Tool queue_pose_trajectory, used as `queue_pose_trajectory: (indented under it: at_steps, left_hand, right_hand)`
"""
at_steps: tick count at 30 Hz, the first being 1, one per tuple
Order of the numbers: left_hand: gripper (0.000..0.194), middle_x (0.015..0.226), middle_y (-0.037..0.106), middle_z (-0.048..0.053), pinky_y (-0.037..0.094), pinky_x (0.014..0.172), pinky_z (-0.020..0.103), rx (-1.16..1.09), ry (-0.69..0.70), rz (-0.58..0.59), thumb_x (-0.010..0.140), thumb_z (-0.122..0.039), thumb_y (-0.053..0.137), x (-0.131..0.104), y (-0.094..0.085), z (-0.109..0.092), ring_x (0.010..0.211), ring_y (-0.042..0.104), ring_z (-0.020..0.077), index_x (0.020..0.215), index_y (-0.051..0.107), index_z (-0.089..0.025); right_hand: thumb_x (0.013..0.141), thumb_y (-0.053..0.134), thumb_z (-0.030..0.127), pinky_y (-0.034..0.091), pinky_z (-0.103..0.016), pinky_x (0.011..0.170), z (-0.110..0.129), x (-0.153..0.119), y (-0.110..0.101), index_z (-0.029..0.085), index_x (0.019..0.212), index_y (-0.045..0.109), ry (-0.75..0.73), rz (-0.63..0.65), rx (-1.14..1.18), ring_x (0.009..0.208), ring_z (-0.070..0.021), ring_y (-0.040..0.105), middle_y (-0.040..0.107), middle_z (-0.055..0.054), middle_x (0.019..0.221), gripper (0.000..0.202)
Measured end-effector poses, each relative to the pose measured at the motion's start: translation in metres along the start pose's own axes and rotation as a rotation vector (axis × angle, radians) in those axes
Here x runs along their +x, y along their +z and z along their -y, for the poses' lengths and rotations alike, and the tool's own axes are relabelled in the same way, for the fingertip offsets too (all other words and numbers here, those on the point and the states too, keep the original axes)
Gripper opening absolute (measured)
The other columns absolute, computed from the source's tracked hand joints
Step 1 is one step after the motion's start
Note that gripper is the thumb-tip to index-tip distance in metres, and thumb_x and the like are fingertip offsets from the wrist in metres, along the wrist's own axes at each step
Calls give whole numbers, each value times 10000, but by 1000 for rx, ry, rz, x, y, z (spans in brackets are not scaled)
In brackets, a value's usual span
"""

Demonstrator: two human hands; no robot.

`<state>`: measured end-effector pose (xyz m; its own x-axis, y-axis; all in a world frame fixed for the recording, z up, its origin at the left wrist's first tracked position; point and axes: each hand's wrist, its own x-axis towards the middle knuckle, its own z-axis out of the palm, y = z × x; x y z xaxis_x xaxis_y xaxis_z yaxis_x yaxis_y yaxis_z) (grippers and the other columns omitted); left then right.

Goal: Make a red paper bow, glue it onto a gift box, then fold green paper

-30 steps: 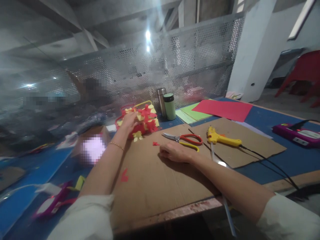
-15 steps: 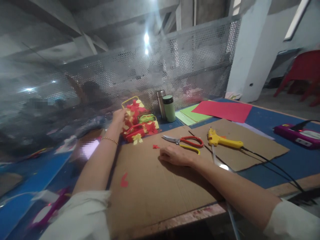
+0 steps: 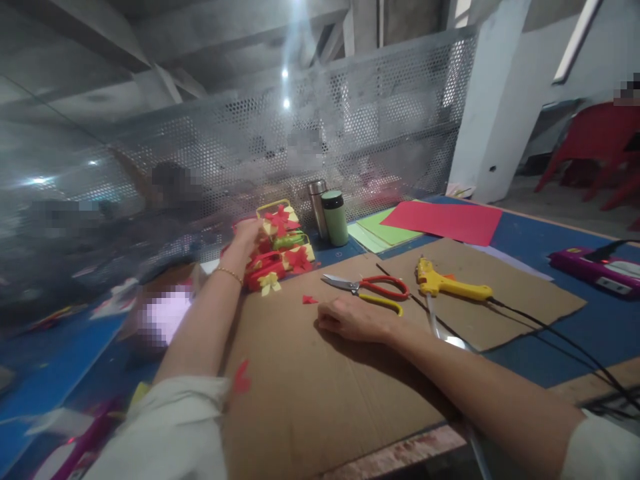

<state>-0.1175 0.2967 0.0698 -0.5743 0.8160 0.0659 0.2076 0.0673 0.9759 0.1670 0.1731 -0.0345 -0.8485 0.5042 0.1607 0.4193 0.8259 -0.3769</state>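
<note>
Red-and-yellow paper flower craft (image 3: 280,250): light, crushable, we'd lift by base | left hand (image 3: 247,235) grasping it | right hand (image 3: 355,319) flat on brown cardboard sheet (image 3: 320,387), holding nothing.

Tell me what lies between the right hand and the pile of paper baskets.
In the head view, one small red paper scrap lies on the cardboard sheet between the right hand and the paper baskets. Otherwise bare cardboard.

A craft workshop is showing here: a blue worktable (image 3: 540,233) lying under cardboard sheets (image 3: 320,373), scissors (image 3: 367,288), a yellow glue gun (image 3: 450,285) and coloured paper (image 3: 445,221), with a perforated metal screen (image 3: 350,133) standing behind.
</note>
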Motion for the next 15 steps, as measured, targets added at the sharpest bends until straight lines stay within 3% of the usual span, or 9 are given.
queue_pose_trajectory:
  at_steps: [6, 8, 11, 15]
  left_hand:
    - [394, 1286, 642, 103, 590, 905, 453, 26, 30, 9, 973, -396, 644, 5, 3, -1, 1081, 662, 235, 1297, 609, -174]
    - [299, 1114, 690, 77, 600, 782, 365, 38, 57, 21, 972, -369, 644, 4, 1, -3, 914, 682, 183, 1173, 650, -148]
    - [167, 733, 653, 3, 493, 554, 233, 70, 112, 74, 903, -288, 671, -5, 1, -1, 598, 599, 109, 838, 643, -137]
    - [213, 558, 573, -33, 431, 513, 220, 161, 207, 192, 748, -282, 701, -32, 7, 14, 497, 527, 100, 637, 557, -172]
  right_hand:
    - [988, 546, 222, 250, -277, 599, -1, 0, 0, 184, 911, 662, 8, 17, -5, 712, -153, 536, 659, -36, 795, 145]
    - [989, 550, 232, 249, -277, 599, -2, 0, 1, 181, 915, 663, 4, 13, 4, 723, -156, 539, 665, -42, 809, 144]
    - [990, 552, 232, 255, -277, 607, -2, 1, 3, 180, 912, 667, -3, 9, 26, 731, -157, 543, 666, -42, 812, 149]
    - [990, 556, 244, 254, -279, 609, -1, 2, 2, 178, 913, 672, 23, 11, 23, 719, -153, 523, 658, -39, 811, 155]
